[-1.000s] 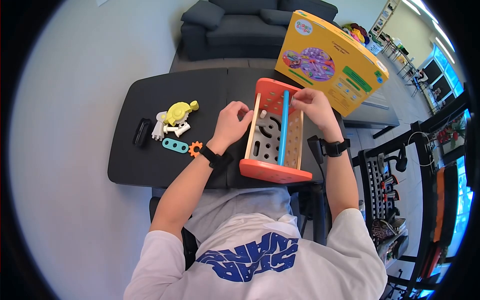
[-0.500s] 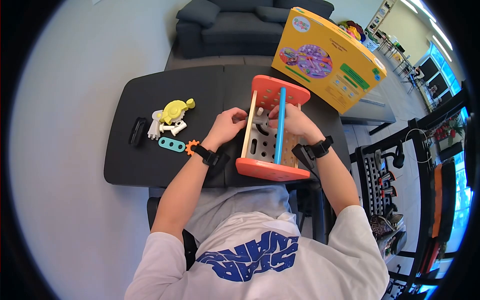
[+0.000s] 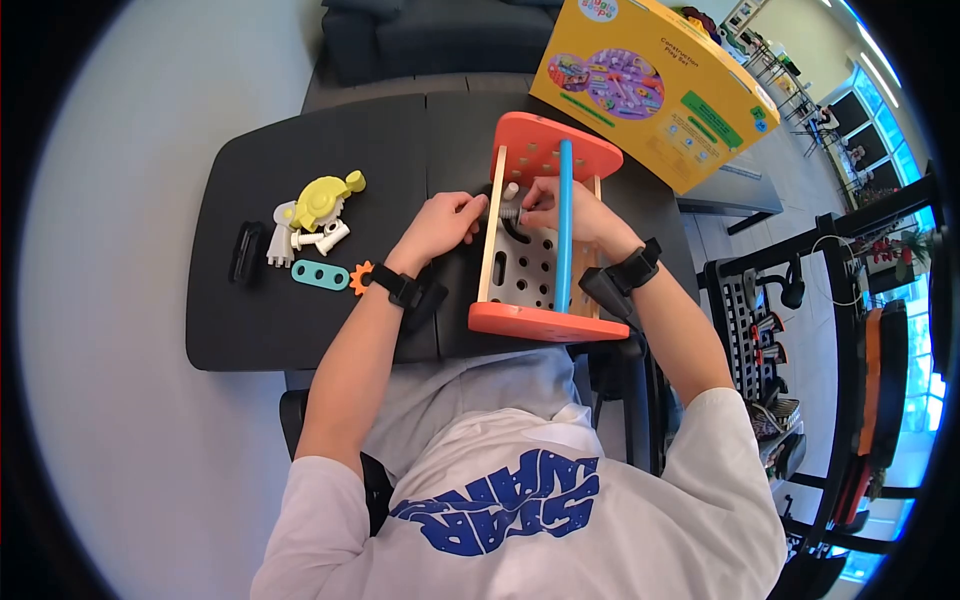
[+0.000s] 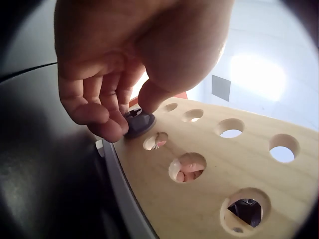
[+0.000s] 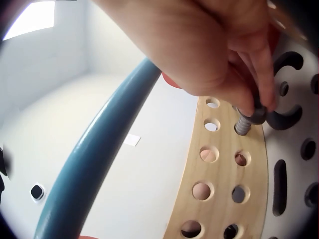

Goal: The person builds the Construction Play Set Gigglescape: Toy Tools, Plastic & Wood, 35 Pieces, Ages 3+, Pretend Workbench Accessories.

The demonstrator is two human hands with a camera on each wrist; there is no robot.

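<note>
Left hand: thumb and fingers pinching the head of a grey bolt, outside the wooden side panel.
Right hand: pinching a dark grey nut at the bolt's threaded end, inside.
Toy toolbox: between and under both hands, on the table; blue rod handle over the right hand's fingers.
Orange gear, teal strip, white bolts, yellow piece: left of the left hand.
Yellow box: beyond the right hand.
Sofa: farthest.

Left hand beside wooden panel, right hand seemingly at grey screw.
</note>
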